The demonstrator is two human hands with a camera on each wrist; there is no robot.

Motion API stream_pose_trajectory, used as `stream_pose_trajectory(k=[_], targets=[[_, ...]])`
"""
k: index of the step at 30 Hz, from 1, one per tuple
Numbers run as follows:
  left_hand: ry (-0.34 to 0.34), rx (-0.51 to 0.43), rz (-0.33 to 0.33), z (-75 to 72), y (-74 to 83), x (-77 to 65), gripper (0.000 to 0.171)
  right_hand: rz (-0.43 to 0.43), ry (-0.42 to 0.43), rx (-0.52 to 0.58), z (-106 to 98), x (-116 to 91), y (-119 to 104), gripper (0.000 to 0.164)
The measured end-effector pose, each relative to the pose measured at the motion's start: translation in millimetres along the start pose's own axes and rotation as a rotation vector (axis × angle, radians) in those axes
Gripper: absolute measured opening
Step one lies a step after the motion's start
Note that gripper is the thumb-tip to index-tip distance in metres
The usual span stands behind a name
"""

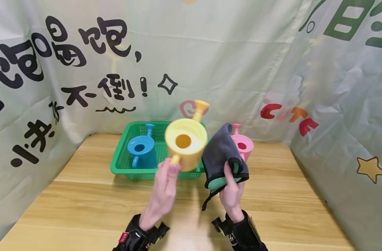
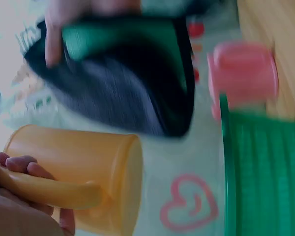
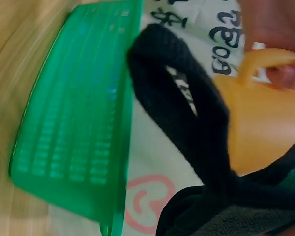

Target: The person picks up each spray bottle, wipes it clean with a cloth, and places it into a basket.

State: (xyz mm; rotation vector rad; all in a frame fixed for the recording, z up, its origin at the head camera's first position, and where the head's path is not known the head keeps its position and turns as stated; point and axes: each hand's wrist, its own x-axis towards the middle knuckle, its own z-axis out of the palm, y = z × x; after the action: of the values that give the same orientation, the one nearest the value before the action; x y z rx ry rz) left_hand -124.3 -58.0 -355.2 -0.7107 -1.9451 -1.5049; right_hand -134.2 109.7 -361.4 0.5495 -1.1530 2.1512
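Observation:
My left hand (image 1: 164, 186) grips the handle of a yellow watering can (image 1: 191, 158), raised in front of the green basket with its spout pointing up and away. In the left wrist view my fingers (image 2: 22, 164) curl round that handle. Beside the can, my right hand (image 1: 231, 195) holds a folded grey and green cloth (image 1: 220, 150) with black edging, thumb over its front. A black loop (image 3: 187, 123) of the cloth hangs down. The cloth is up close to the can's right side and partly covers the pink watering can (image 1: 243, 141) behind.
A green plastic basket (image 1: 119, 158) stands at the back of the wooden table (image 1: 93, 205). Inside it sits a blue watering can (image 1: 144, 153). The pink can stands to the basket's right. Printed fabric (image 1: 235, 62) hangs behind and along both sides.

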Motion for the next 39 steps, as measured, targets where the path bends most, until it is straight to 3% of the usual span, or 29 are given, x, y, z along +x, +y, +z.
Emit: stream_pose_trajectory(k=[4,7,10,13,17,20,24,28,33,35,39], targets=[[-0.115,0.008,-0.004,14.2,12.6,-6.0,0.028,-0.106,-0.034,-0.153,-4.1,-0.5,5.1,0.043],[-0.168,0.006,-0.006,17.2,21.1,-7.1,0.024,-0.169,-0.076,-0.205,-7.8,0.9,5.9,0.042],[-0.223,-0.004,-0.019,17.1,28.2,-8.6,0.023,-0.187,-0.111,-0.170,-11.2,2.6,4.5,0.038],[-0.275,0.005,-0.001,17.5,32.2,-9.5,0.022,-0.154,-0.121,-0.055,-13.5,4.0,2.8,0.033],[-0.283,0.013,0.026,17.6,33.2,-8.9,0.023,-0.096,-0.129,0.123,-13.4,4.4,1.3,0.029],[-0.277,0.002,0.014,17.2,33.3,-8.8,0.024,-0.114,-0.130,0.082,-10.5,1.7,0.6,0.029],[-0.276,-0.016,-0.018,16.8,33.6,-9.1,0.023,-0.260,-0.134,-0.161,-2.3,-2.2,1.3,0.042],[-0.272,-0.030,-0.043,16.7,33.0,-9.5,0.023,-0.452,-0.168,-0.336,7.5,-6.0,5.2,0.058],[-0.265,-0.095,-0.066,17.3,32.9,-9.4,0.026,-0.696,-0.162,-0.541,13.6,-9.9,13.4,0.063],[-0.258,-0.113,-0.068,17.8,34.2,-9.5,0.026,-0.798,-0.165,-0.567,18.8,-6.5,13.5,0.061],[-0.253,-0.122,-0.078,19.2,36.2,-9.7,0.027,-0.859,-0.188,-0.531,28.4,-0.7,10.9,0.058]])
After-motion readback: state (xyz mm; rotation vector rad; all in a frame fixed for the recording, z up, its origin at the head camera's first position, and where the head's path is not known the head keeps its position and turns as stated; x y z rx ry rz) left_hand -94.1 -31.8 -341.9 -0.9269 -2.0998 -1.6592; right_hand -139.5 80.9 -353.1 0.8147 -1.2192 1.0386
